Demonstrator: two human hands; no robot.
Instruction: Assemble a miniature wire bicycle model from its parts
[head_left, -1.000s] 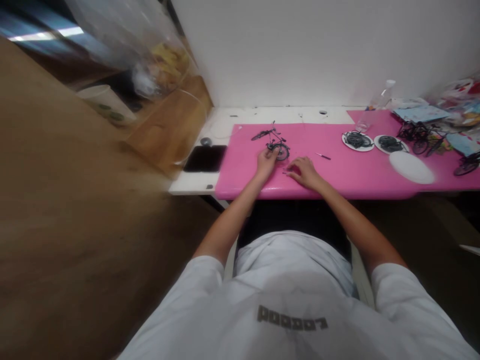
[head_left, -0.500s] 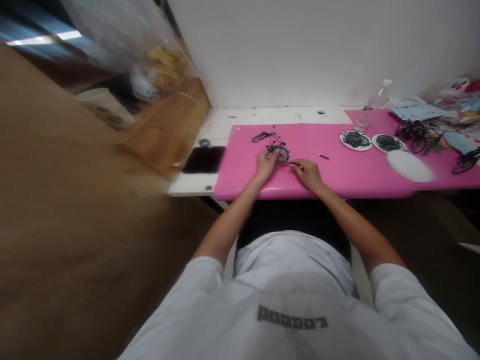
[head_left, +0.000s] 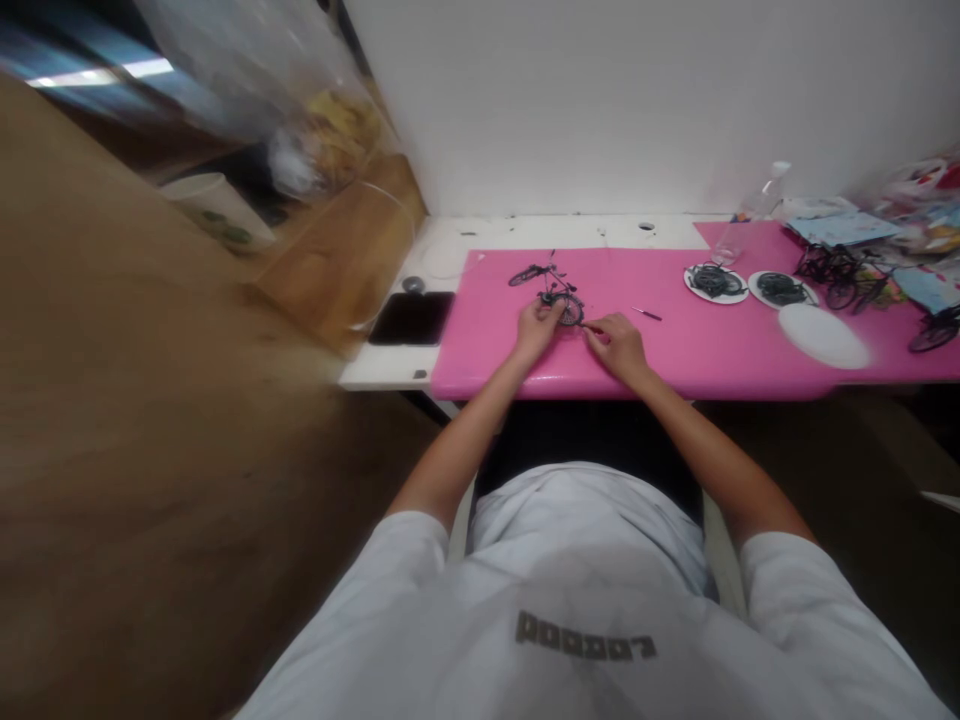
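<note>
A small black model bicycle [head_left: 570, 309] lies tilted on the pink mat. My left hand [head_left: 537, 328] is closed on it, thumb and fingers gripping beside the nearer wheel. On the other side of that wheel, my right hand [head_left: 616, 343] makes a pinch at the tyre's edge. Whatever sits between those fingertips is too small to make out. To the right of my right hand lies a thin dark tool with a slim tip [head_left: 646, 313], apart from both hands.
Two white plates [head_left: 691, 290] hold dark ring-like parts; a white oval piece [head_left: 823, 335] lies before them. More black model bicycles [head_left: 840, 290] crowd the right, near a clear bottle [head_left: 726, 248]. A flat black device [head_left: 412, 318] lies left of the pink mat [head_left: 487, 365].
The view has shifted slightly. My right fingertips have moved a little at the wheel's edge, and the thin dark thing under them shows less. My left hand keeps its grip on the bicycle.
</note>
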